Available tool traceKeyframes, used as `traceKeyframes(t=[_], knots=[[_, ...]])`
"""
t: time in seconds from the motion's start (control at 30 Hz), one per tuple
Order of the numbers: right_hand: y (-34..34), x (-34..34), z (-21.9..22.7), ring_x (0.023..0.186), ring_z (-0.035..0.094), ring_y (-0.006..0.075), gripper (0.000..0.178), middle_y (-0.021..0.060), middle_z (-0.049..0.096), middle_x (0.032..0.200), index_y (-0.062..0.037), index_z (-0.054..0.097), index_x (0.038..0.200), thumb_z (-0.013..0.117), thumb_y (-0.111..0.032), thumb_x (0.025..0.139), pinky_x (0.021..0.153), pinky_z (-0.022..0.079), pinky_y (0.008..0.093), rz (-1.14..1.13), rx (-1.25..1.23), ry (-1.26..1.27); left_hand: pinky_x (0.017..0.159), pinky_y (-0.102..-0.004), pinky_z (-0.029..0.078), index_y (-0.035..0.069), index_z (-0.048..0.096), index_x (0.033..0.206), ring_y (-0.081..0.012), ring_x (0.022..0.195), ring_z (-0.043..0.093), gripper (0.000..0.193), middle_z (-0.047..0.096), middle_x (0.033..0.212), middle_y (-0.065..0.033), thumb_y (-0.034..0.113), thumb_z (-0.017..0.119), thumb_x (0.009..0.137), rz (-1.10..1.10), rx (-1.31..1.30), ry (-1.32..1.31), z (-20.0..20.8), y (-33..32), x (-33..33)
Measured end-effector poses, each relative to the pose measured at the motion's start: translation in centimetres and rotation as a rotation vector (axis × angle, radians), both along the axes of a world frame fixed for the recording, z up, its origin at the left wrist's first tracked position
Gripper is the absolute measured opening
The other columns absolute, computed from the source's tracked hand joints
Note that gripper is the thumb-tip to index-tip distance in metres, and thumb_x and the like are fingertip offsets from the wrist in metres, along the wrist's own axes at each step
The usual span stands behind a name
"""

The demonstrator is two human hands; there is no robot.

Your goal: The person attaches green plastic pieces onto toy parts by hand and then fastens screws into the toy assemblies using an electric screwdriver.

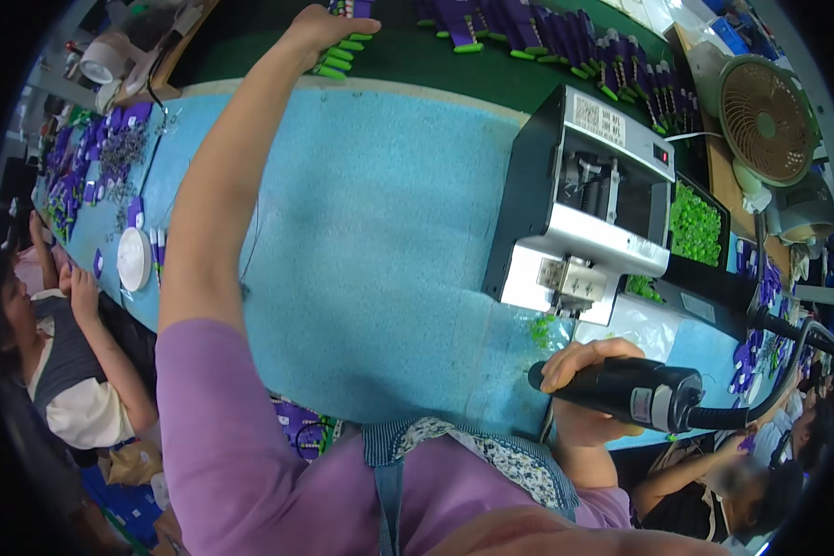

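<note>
Stretched far forward, my left hand (317, 28) is closed around several slim purple pieces with green tips (341, 54) over the green conveyor belt; their upper parts leave the picture. My right hand (584, 371) grips a black corded electric screwdriver (639, 387), lying sideways with its cable running off to the right. Just beyond that hand stands a metal and black machine (579, 199) with a small red display. A few small green parts (543, 328) lie by the machine's front.
A blue mat (380, 250) covers the bench. More purple-and-green pieces (528, 32) line the belt (241, 46). Behind the machine is a black tray of green parts (695, 222). A fan (766, 120) stands at right, a white round dish (133, 259) at left. Co-workers sit on both sides.
</note>
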State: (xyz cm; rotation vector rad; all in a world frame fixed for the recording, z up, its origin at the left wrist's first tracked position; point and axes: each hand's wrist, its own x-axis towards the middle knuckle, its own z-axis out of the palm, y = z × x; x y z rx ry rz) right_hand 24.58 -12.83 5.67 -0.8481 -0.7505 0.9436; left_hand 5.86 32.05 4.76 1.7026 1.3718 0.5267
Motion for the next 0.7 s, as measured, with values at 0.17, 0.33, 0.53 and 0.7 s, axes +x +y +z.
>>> traceKeyframes(t=[0.17,0.33,0.53,0.7], knots=[[0.2,0.1,-0.3,0.053,0.057,0.0194,0.081,0.0119,0.058,0.066,-0.0006,0.042,0.11,0.045,-0.075,0.08,0.051,0.047,0.0294,-0.065,-0.067,-0.168,0.081,-0.0385,0.052,-0.003,0.048,0.126,-0.0337,0.101,0.062,0.09,0.059,0.116,-0.022,0.054,0.079,0.064,0.255,0.412,0.271,-5.2,9.2,4.4],[0.2,-0.3,-0.3,0.053,0.057,0.0193,0.081,0.0114,0.057,0.066,-0.001,0.042,0.112,0.044,-0.075,0.08,0.051,0.047,0.0295,-0.071,-0.062,-0.196,0.099,-0.0649,0.028,0.036,0.031,0.142,-0.0545,0.13,0.025,0.074,0.019,0.149,-0.0251,0.07,0.05,0.079,0.241,0.421,0.574,-7.8,6.2,8.9],[0.0,-0.9,-0.5,0.058,0.059,0.0229,0.084,0.0136,0.06,0.069,-0.0002,0.046,0.11,0.054,-0.075,0.074,0.059,0.05,0.0342,-0.099,-0.075,-0.149,0.09,-0.0435,0.044,0.018,0.063,0.113,-0.033,0.107,0.056,0.029,0.06,0.116,-0.0127,0.029,0.059,0.087,-0.066,0.785,0.21,-3.5,-5.2,3.0],[-0.4,-0.2,-0.9,0.07,0.06,0.0262,0.085,0.0169,0.058,0.081,-0.0006,0.043,0.117,0.041,-0.077,0.08,0.072,0.048,0.0384,-0.118,0.029,-0.284,0.088,-0.0432,0.043,0.007,0.064,0.099,-0.0319,0.092,0.058,0.03,0.063,0.098,-0.0114,0.022,0.073,0.074,-0.363,0.75,0.096,1.3,-24.3,-4.9]])
